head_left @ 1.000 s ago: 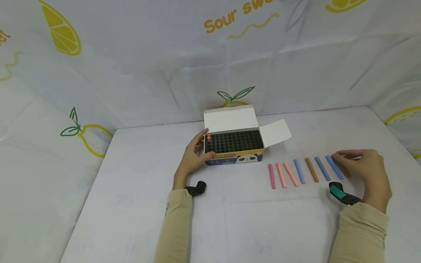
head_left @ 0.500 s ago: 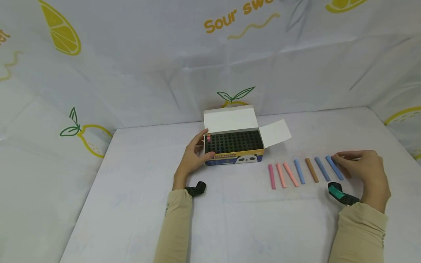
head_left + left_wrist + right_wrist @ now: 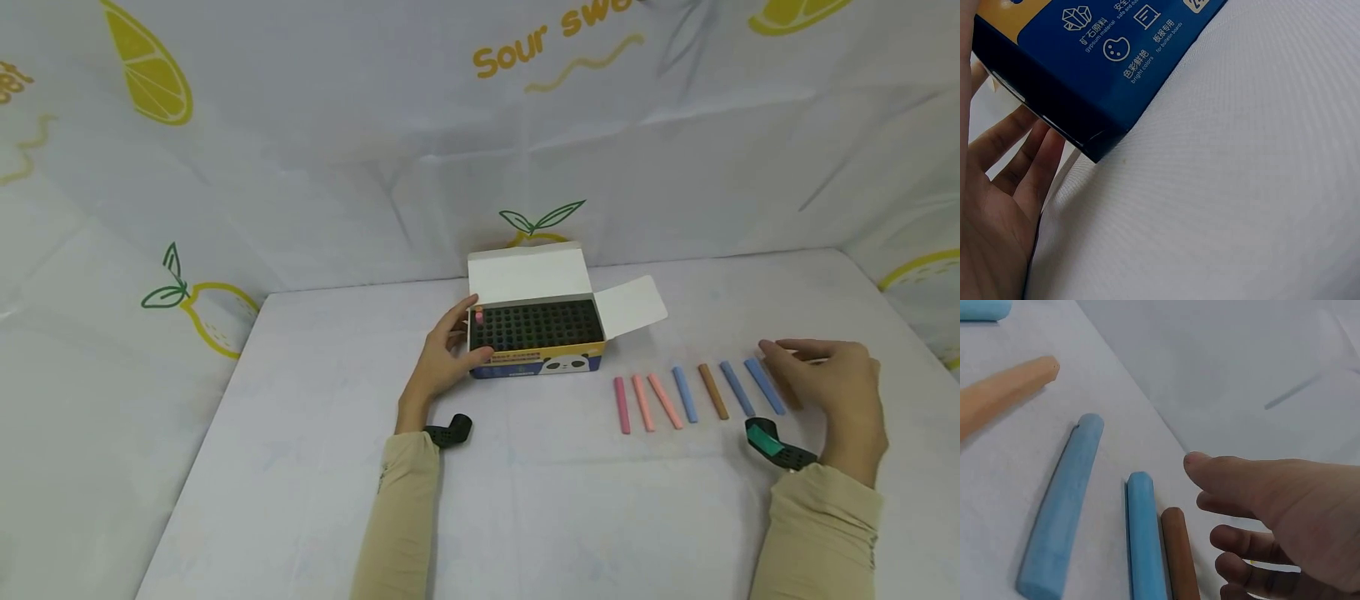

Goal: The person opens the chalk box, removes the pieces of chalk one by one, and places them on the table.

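My left hand (image 3: 441,360) grips the left end of a chalk box (image 3: 510,367), thumb on the front face and fingers at the end. The lid is folded back over a black insert full of holes; an orange and a pink chalk (image 3: 479,317) stand in its back left corner. To the right, my right hand (image 3: 836,379) hovers beside the last brown chalk stick (image 3: 792,397), which lies next to a blue chalk stick (image 3: 765,387). In the right wrist view its thumb and fingers are apart, holding nothing, just right of the brown chalk (image 3: 1179,556).
Further left in the row lie another blue stick (image 3: 737,388), a light brown one (image 3: 713,391), a blue one (image 3: 685,395), two pinks (image 3: 664,400) and a magenta one (image 3: 622,406). A white side flap (image 3: 632,306) sticks out from the box. A lemon-print cloth wall (image 3: 360,192) stands behind.
My right thumb and fingers have come away from the right end of the row, and the last brown chalk shows more fully. The left hand stays on the box. The head view shifts slightly.
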`<state>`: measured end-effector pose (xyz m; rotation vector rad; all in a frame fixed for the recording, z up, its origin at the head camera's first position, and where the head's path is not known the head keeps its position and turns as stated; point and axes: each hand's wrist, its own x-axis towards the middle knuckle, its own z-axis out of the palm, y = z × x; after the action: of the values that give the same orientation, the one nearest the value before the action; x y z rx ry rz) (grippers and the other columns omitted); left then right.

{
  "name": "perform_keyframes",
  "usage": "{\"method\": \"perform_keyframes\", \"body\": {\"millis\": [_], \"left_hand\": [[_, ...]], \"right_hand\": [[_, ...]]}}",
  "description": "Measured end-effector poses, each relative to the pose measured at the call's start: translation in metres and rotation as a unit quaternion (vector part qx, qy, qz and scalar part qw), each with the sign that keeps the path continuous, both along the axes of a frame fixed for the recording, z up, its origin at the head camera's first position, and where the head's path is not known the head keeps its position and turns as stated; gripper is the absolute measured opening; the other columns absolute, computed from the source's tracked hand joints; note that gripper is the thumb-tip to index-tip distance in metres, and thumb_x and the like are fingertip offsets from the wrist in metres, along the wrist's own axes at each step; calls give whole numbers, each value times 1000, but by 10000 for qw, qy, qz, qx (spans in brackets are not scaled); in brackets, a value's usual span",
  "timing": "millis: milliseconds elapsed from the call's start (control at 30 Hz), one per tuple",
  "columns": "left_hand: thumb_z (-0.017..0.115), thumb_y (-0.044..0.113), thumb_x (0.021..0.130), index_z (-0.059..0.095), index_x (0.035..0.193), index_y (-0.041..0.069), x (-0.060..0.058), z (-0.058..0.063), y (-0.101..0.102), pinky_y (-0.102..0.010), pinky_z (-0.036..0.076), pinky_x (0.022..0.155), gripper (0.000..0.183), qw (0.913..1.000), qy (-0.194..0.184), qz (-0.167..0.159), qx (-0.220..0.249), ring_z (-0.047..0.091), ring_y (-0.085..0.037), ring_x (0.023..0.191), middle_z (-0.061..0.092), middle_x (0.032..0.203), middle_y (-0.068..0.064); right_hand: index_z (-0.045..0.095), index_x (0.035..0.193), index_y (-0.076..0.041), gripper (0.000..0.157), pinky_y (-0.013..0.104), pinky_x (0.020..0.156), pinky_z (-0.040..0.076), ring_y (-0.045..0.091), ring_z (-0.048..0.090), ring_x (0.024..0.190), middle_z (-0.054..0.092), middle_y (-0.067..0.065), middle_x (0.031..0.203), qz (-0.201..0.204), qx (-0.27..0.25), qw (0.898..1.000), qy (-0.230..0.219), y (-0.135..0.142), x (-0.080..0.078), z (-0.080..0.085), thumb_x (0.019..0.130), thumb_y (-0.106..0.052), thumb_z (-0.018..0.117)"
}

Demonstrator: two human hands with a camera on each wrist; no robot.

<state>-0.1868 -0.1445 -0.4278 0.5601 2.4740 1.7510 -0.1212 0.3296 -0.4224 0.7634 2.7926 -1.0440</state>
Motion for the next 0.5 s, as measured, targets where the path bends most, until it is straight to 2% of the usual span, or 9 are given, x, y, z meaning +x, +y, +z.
{"method": "perform_keyframes", "body": {"millis": [33, 67, 133, 200, 267, 367, 500], "left_hand": [[79, 24, 87, 39, 157, 10, 0, 1, 0, -59, 42, 115, 82, 10000, -7, 0, 9, 51, -41, 127, 54, 137, -26], [79, 25, 87, 39, 157, 11, 0, 1, 0, -59, 42, 115, 83, 10000, -14, 6, 9, 51, -41, 128, 54, 138, -26], [79, 24, 86, 40, 158, 11, -1, 0, 1, -58, 41, 115, 82, 10000, -29, 22, 21, 50, -41, 128, 54, 138, -26], [79, 20, 86, 40, 158, 12, -1, -2, 1, -58, 41, 115, 82, 10000, -52, 48, 33, 50, -40, 128, 54, 138, -25], [78, 17, 85, 40, 158, 12, -2, -3, 1, -58, 41, 115, 82, 10000, -67, 71, 21, 50, -40, 128, 54, 137, -25], [77, 15, 85, 40, 158, 12, -3, -4, 1, -58, 41, 115, 81, 10000, -59, 74, -23, 50, -40, 128, 54, 137, -25], [78, 18, 86, 39, 158, 12, -3, -5, 1, -58, 40, 116, 82, 10000, -63, 25, 9, 50, -41, 128, 53, 138, -26]], "right_hand": [[60, 137, 4, 74, 46, 79, 40, 46, 36, 125, 52, 30, 139, -48, 35, 9999, 97, -2, -1, 1, 97, -58, 55], [62, 136, 4, 72, 39, 76, 40, 37, 42, 120, 62, 19, 128, -89, 71, 9996, 248, -4, -2, 3, 97, -57, 57], [65, 133, 3, 67, 28, 69, 40, 19, 51, 103, 70, -3, 101, -128, 42, 9981, 609, -8, -5, 6, 96, -53, 62], [68, 129, 2, 62, 21, 61, 41, 3, 52, 82, 62, -25, 77, -113, -114, 9951, 976, -15, -8, 11, 94, -49, 67], [71, 126, 0, 58, 16, 56, 41, -7, 47, 70, 48, -39, 66, -95, -246, 9904, 1355, -22, -11, 16, 92, -47, 71], [72, 126, -1, 55, 13, 57, 42, -7, 50, 74, 51, -38, 70, -60, -529, 9827, 1774, -39, -17, 26, 92, -44, 73], [74, 120, 3, 45, 4, 68, 42, -9, 51, 79, 54, -37, 74, 95, -709, 9659, 2487, -64, -26, 37, 92, -32, 76]]}}
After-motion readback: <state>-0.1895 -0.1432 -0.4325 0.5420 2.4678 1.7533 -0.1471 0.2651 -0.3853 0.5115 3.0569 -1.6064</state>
